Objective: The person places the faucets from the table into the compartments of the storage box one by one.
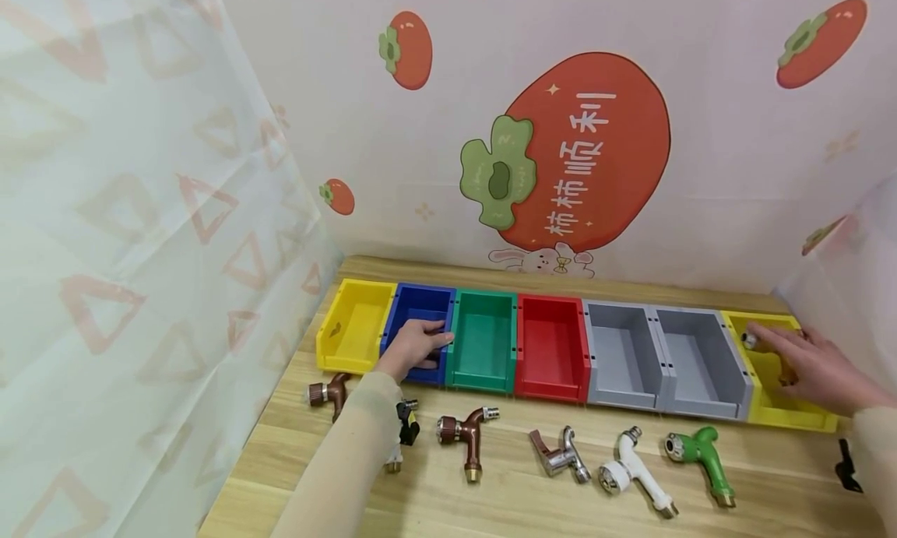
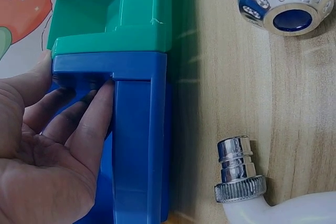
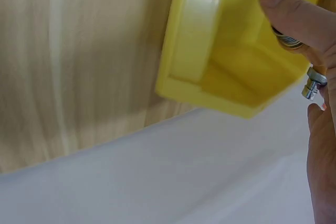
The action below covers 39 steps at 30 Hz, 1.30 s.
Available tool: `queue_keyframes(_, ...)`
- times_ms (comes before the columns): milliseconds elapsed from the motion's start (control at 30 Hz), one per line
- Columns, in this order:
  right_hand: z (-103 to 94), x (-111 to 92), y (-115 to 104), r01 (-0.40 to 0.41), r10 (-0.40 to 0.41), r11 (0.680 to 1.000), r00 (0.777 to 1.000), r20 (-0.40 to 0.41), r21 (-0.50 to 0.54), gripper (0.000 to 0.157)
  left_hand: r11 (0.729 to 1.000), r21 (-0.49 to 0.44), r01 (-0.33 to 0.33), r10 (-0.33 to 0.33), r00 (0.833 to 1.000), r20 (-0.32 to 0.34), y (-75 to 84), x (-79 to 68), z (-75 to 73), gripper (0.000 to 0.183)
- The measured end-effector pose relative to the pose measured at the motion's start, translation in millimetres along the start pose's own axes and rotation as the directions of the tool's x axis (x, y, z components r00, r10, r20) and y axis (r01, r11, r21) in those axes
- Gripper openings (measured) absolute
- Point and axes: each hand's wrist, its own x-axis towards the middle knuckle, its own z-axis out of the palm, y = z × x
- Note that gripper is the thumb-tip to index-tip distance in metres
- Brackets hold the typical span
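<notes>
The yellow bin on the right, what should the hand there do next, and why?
I'd probably lower the orange tap a little into the yellow bin, then loosen the fingers. The right hand already holds the tap at that bin's open top, so a short move down looks like enough to set it inside.

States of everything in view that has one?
left hand: gripping blue bin
right hand: holding orange tap
orange tap: held at right yellow bin
blue bin: upright
green bin: upright
red bin: upright
left grey bin: upright
right grey bin: upright
left yellow bin: upright
right yellow bin: upright
white tap: lying
green tap: lying
chrome tap: lying
left brown tap: lying
right brown tap: lying
black-handled tap: partly hidden
black piece: unclear
</notes>
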Motion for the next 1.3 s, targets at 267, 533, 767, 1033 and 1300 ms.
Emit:
queue_keyframes(267,6.3,-9,4,0.096,-0.097,0.995,0.995,-0.024,-0.013,0.129,1.0,0.01,-0.006,0.006,1.0,-0.004,-0.6,0.4,1.2,0.06)
queue_keyframes(533,2.0,-8,4,0.038,-0.039,0.999,0.995,0.091,0.014,0.131,1.0,0.01,-0.002,0.002,1.0,-0.004,0.1,-1.0,0.6,0.06)
queue_keyframes(767,1.3,-7,4,0.042,-0.042,0.999,0.993,0.11,0.002,0.134,1.0,0.003,0.0,0.0,1.0,-0.004,-0.5,-1.0,-0.1,0.06)
queue_keyframes(1033,0.2,-1,4,0.018,-0.019,1.0,0.985,0.174,0.003,0.127,1.0,0.014,0.001,-0.001,1.0,-0.006,-1.4,-0.7,2.3,0.06)
queue_keyframes(1300,-4.6,6,5,-0.035,0.043,0.999,0.965,0.258,-0.035,0.126,1.0,0.016,0.009,-0.009,1.0,-0.011,-0.6,-0.3,2.5,0.06)
